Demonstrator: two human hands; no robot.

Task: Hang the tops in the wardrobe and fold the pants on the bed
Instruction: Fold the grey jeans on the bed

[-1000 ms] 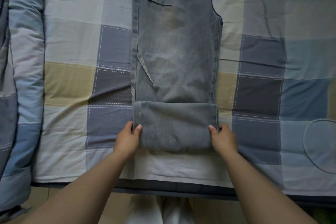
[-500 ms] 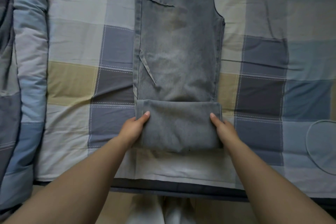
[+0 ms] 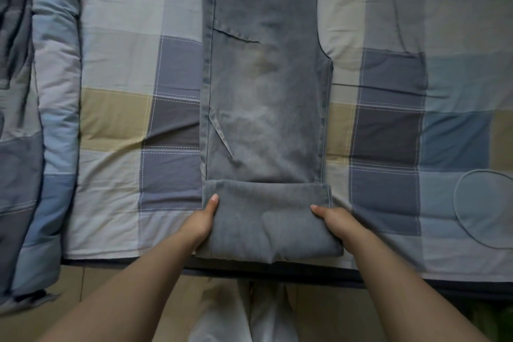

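There is just one view, from a camera on the person's head; it looks almost straight down at the bed (image 3: 116,69), from above the bed's near edge; it faces away from the person, so the far part of the bed is at the top of the picture and the floor (image 3: 91,302) just off the bed is at the bottom; it sits close, about an arm's reach above the bed; no second view shares any part.
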